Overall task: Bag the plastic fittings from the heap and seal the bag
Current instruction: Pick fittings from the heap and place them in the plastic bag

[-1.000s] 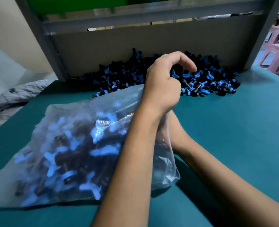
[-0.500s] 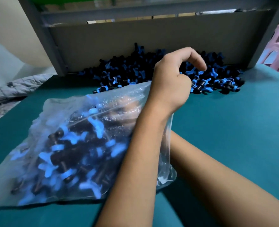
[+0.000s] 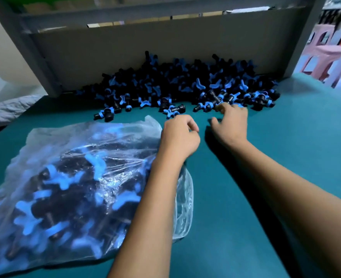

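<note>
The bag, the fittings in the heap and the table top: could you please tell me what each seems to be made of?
Bag: thin clear plastic film, glossy, judging by its creases and bright glints.
Fittings: moulded hard plastic, black bodies with blue wing handles, smooth dull sheen.
Table top: teal matte surface without glare, perhaps felt or a rubber mat; the picture cannot settle which.
</note>
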A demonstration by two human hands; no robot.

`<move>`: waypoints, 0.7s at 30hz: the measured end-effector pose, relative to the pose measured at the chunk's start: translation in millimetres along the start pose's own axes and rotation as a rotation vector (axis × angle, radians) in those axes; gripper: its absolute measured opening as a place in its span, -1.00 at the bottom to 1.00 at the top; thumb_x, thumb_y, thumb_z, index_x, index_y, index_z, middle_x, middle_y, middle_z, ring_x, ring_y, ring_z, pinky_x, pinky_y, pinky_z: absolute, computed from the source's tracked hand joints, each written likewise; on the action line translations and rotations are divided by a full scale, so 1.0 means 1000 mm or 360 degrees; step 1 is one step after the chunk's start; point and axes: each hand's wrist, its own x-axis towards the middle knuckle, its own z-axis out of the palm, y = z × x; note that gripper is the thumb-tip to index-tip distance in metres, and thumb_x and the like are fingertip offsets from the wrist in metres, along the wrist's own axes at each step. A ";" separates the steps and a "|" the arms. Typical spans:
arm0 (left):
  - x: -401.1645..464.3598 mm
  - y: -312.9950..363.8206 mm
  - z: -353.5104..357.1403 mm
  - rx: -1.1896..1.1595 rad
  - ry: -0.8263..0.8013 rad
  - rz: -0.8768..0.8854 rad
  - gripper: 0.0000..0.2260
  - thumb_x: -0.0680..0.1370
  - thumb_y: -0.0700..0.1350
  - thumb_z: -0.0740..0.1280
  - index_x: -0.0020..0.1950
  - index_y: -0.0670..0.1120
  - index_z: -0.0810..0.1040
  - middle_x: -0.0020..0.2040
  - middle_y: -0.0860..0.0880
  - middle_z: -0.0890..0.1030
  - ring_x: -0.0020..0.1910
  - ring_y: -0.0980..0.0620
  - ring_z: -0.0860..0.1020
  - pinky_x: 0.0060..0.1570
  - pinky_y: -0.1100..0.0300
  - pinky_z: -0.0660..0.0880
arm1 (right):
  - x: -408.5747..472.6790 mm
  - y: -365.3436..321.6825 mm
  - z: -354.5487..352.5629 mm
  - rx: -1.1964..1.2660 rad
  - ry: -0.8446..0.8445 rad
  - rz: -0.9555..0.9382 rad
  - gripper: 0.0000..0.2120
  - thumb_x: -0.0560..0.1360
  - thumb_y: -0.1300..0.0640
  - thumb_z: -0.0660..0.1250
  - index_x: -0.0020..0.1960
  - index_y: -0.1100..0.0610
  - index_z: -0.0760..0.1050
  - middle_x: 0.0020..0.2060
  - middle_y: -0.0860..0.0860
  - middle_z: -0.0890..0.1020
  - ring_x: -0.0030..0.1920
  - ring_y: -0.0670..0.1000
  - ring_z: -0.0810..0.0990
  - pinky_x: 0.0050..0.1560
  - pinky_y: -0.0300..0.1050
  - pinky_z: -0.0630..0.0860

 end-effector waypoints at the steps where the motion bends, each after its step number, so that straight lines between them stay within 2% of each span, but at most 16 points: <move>1: -0.001 -0.003 0.004 0.0062 -0.0045 -0.0015 -0.76 0.47 -0.28 0.26 -0.15 0.04 0.61 -0.02 0.03 0.65 -0.25 -0.02 0.55 -0.26 0.17 0.46 | 0.008 0.009 0.000 -0.0195 -0.0023 0.0032 -0.49 0.50 0.00 0.40 0.41 0.09 0.43 0.30 0.23 0.46 0.34 0.28 0.34 0.35 0.09 0.34; 3: -0.002 -0.005 0.008 0.0130 -0.0036 0.0000 -0.75 0.47 -0.29 0.26 -0.17 0.07 0.58 0.02 0.05 0.62 -0.30 0.07 0.49 -0.35 0.22 0.37 | 0.023 0.024 -0.003 -0.0411 -0.0133 0.0092 -0.26 0.46 -0.14 0.46 0.54 -0.05 0.22 0.49 0.23 0.19 0.45 0.32 0.15 0.39 0.19 0.35; 5: -0.001 -0.003 0.010 0.0123 0.0033 0.0006 -0.75 0.47 -0.29 0.27 -0.19 0.07 0.57 -0.02 0.07 0.61 -0.24 0.12 0.51 -0.34 0.26 0.37 | 0.040 0.035 -0.004 -0.0432 -0.0220 0.0119 -0.10 0.40 -0.28 0.48 0.58 -0.20 0.08 0.59 0.17 -0.07 0.54 0.34 -0.02 0.45 0.24 0.28; 7: 0.000 -0.002 0.012 0.0087 0.0069 0.0003 -0.76 0.47 -0.28 0.28 -0.19 0.07 0.58 -0.09 0.10 0.59 -0.21 0.16 0.52 -0.33 0.30 0.38 | 0.056 0.042 -0.007 -0.0388 -0.0359 0.0129 -0.04 0.34 -0.35 0.49 0.59 -0.25 0.06 0.61 0.12 -0.21 0.57 0.35 -0.10 0.53 0.24 0.15; 8: 0.000 -0.002 0.012 0.0080 0.0074 0.0002 -0.76 0.47 -0.29 0.28 -0.18 0.06 0.59 -0.12 0.11 0.58 -0.22 0.17 0.51 -0.34 0.31 0.37 | 0.061 0.042 -0.009 -0.0363 -0.0442 0.0119 -0.07 0.34 -0.36 0.49 0.57 -0.25 0.11 0.60 0.12 -0.24 0.57 0.35 -0.08 0.55 0.21 0.11; 10: 0.001 -0.003 0.012 0.0065 0.0093 -0.0012 -0.76 0.48 -0.29 0.28 -0.17 0.05 0.60 -0.17 0.14 0.56 -0.29 0.16 0.51 -0.39 0.33 0.35 | 0.065 0.042 -0.011 -0.0294 -0.0498 0.0034 -0.21 0.33 -0.32 0.52 0.47 -0.22 0.32 0.59 0.14 -0.16 0.53 0.36 0.06 0.55 0.14 0.14; 12: 0.002 -0.005 0.011 0.0036 0.0134 -0.0040 -0.76 0.48 -0.28 0.30 -0.18 0.05 0.61 -0.19 0.18 0.53 -0.36 0.17 0.48 -0.48 0.40 0.28 | 0.060 0.036 -0.012 -0.0244 -0.0468 -0.0068 -0.32 0.27 -0.28 0.58 0.32 -0.16 0.47 0.53 0.16 0.03 0.42 0.34 0.20 0.48 0.08 0.22; 16: 0.006 -0.010 0.009 -0.0063 0.0214 -0.0093 -0.75 0.46 -0.30 0.31 -0.24 0.05 0.60 -0.24 0.14 0.56 -0.36 0.10 0.51 -0.51 0.41 0.28 | 0.033 0.017 -0.019 -0.0228 -0.0551 -0.0328 -0.33 0.21 -0.31 0.59 0.25 -0.15 0.52 0.40 0.09 0.22 0.31 0.25 0.25 0.42 0.04 0.24; 19: 0.005 -0.012 0.008 -0.0084 0.0209 -0.0112 -0.76 0.46 -0.31 0.31 -0.22 0.04 0.61 -0.26 0.12 0.59 -0.30 0.14 0.54 -0.45 0.45 0.33 | 0.004 0.012 -0.027 -0.0158 -0.0562 -0.0471 -0.30 0.20 -0.34 0.58 0.28 -0.15 0.55 0.29 0.06 0.32 0.24 0.19 0.26 0.36 -0.06 0.21; 21: 0.004 -0.012 0.008 -0.0068 0.0133 -0.0102 -0.80 0.47 -0.27 0.34 -0.16 0.05 0.61 -0.20 0.13 0.61 -0.20 0.13 0.57 -0.36 0.47 0.35 | -0.014 0.013 -0.033 -0.0066 -0.0530 -0.0492 -0.33 0.22 -0.33 0.58 0.27 -0.12 0.59 0.24 0.03 0.33 0.20 0.15 0.27 0.32 -0.09 0.24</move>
